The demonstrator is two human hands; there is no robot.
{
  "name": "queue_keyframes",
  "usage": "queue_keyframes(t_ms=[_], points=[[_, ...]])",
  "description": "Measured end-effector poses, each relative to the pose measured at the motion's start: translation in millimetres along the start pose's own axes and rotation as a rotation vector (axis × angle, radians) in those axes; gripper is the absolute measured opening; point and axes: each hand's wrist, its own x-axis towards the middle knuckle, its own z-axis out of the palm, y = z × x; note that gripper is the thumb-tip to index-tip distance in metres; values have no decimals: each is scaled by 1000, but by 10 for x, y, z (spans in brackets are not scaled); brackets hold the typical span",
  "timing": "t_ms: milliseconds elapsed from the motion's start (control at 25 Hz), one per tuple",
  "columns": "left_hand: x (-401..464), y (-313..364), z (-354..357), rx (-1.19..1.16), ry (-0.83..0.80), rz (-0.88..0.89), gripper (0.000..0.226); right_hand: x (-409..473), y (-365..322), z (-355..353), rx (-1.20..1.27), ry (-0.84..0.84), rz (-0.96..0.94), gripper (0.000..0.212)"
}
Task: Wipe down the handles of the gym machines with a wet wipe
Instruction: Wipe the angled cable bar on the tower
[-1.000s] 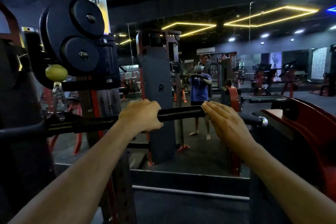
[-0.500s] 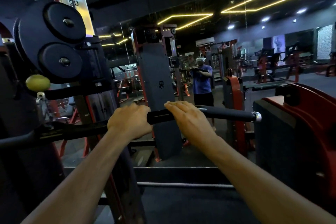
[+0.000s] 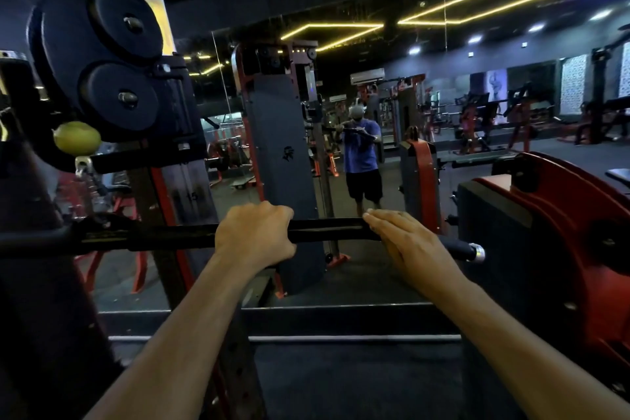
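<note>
Left hand [image 3: 254,237] grips bar [image 3: 327,230]; right hand [image 3: 407,244] seemingly flat.

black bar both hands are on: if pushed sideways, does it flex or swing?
Probably rigid: the bar runs straight under the gripping left hand and flat right hand. It seems clipped below the yellow-green ball, so it may swing.

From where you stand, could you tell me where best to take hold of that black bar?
Take the bar on its bare stretch between the left hand and right hand, from above; it lies level and thin enough for fingers to wrap.
</note>
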Motion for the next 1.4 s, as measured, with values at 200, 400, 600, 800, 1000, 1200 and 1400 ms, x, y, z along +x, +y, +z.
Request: queue_keyframes(t_ms=[200, 400, 600, 800, 1000, 1200, 1400], points=[[-24, 1, -75, -36, -24, -8, 14, 54, -169, 42, 52, 63, 64, 47], [-14, 115, -234, -140, -116, 43, 22, 100, -362, 11, 71, 139, 64, 41], [192, 421, -248, -130, -198, 154, 31, -50, -281, -50, 5, 69, -13, 46], [140, 472, -128, -174, -217, 199, 16, -225, -15, -170, -85, 68, -54, 52], [120, 484, -160, -184, -182, 181, 18, -481, 66, -289, 22, 87, 143, 41], [111, 479, -144, -209, -174, 144, 18, -563, 6, -336, 62, 138, 346, 39], [139, 518, -196, -186, -243, 144, 15, -111, -361, -108, 27, 162, 30, 42]])
